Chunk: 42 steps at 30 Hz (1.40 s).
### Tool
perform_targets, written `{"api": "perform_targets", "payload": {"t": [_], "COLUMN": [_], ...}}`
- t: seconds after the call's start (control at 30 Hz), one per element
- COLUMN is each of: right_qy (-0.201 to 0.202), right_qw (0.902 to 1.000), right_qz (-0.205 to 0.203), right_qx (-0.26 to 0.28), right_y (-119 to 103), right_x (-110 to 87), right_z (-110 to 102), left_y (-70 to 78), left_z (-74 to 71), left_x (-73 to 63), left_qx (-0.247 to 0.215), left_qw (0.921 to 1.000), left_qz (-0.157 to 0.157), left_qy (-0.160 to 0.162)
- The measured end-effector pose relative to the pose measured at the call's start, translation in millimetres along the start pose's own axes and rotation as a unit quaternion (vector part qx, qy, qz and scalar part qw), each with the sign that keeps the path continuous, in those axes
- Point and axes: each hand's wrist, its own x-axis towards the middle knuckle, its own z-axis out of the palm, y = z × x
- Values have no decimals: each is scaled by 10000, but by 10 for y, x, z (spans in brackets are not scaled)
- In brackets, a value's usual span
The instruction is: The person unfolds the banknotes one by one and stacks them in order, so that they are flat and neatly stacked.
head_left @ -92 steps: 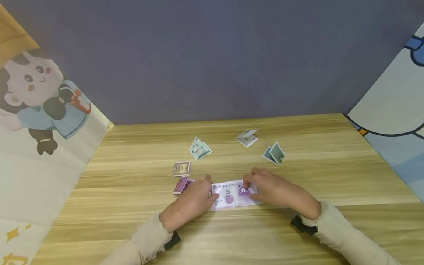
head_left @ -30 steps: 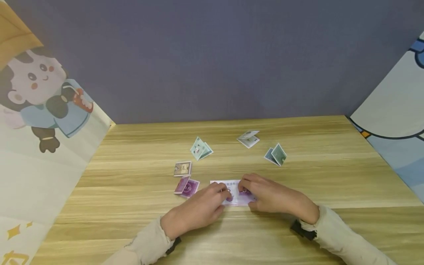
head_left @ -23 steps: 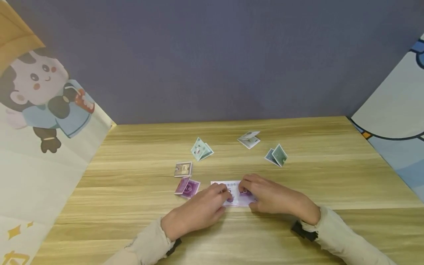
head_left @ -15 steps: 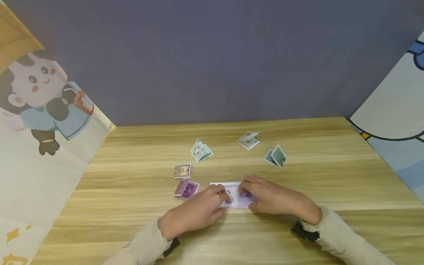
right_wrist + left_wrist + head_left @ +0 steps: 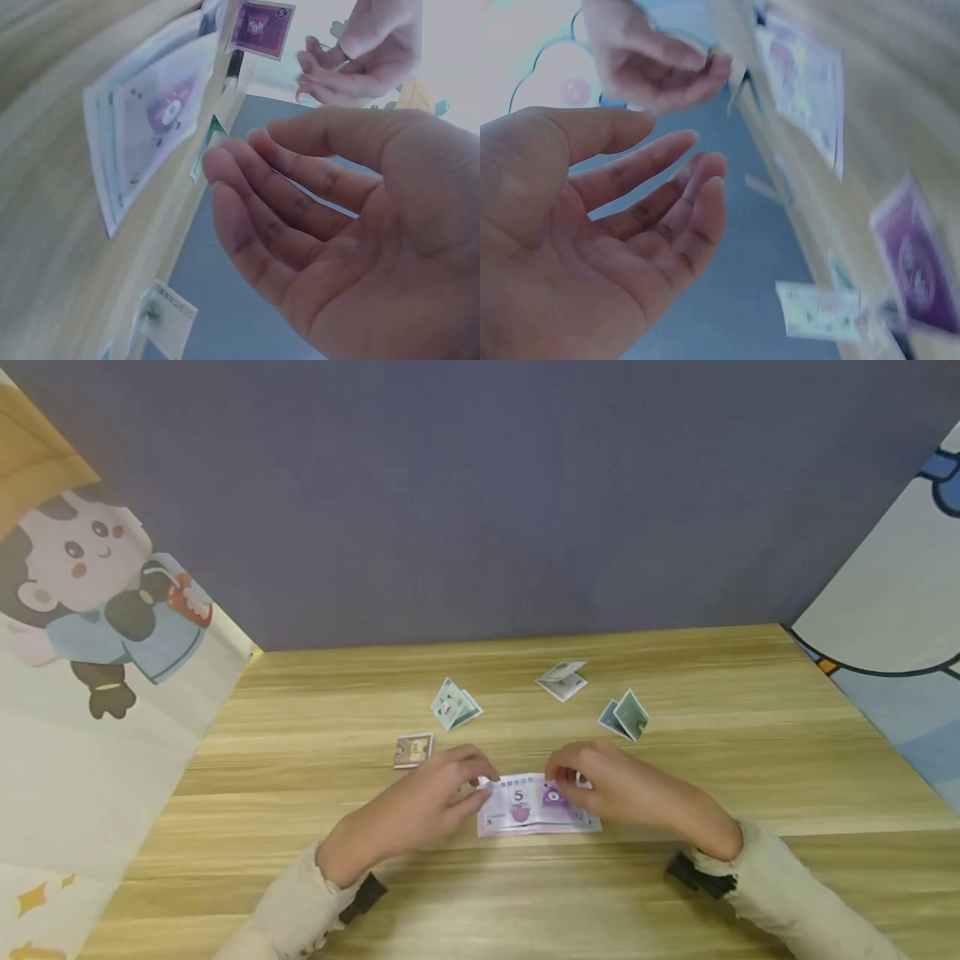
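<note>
A pale purple play banknote (image 5: 517, 810) printed with a 5 lies on the table between the hands. Its layered edges show in the right wrist view, where the purple print (image 5: 171, 112) faces up; whether these are folds or separate notes I cannot tell. Near its left end is my left hand (image 5: 420, 802), fingers loosely bent with nothing between them in the left wrist view. My right hand (image 5: 630, 789) hovers by the right end, its relaxed fingers (image 5: 255, 217) holding nothing. A darker purple folded note (image 5: 915, 262) is hidden behind the left hand in the head view.
Several folded notes stand around the middle: a brown one (image 5: 413, 750), a light green one (image 5: 453, 703), a grey-white one (image 5: 562, 681) and a dark green one (image 5: 626, 716). A dark panel (image 5: 480, 502) rises behind the wooden table (image 5: 525, 902), with printed walls at both sides.
My left hand has drawn back leftward off the pale purple note, now covering the darker purple one. My right hand's fingers have loosened and shifted slightly up, uncovering more of the print.
</note>
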Motion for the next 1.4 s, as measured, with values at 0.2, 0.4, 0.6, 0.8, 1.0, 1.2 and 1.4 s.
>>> {"api": "perform_targets", "payload": {"t": [0.2,0.4,0.6,0.8,1.0,1.2,1.4], "right_qy": [209,811,1160,1021,155,-268,38], "right_qw": [9998,9967,9921,9906,9694,9243,9430], "right_qz": [38,78,446,723,1430,2151,2210], "right_qx": [58,-21,164,548,1990,3142,2486], "right_y": [-30,-48,8,110,239,336,337], "right_x": [150,446,816,1221,1509,1614,1672], "right_z": [-116,-187,-137,-26,74,165,227], "left_y": [-310,-683,-940,-1189,-1381,-1382,-1286], "left_z": [-253,-358,-379,-382,-320,-214,-171], "left_x": [-22,18,143,309,421,493,501], "left_qx": [-538,-696,-793,-765,-879,-654,-350], "left_qw": [9951,9866,9834,9826,9751,9727,9651], "left_qz": [-387,-880,-1130,-1514,-2022,-2225,-2592], "left_qy": [737,1182,1179,756,243,-85,-121]}}
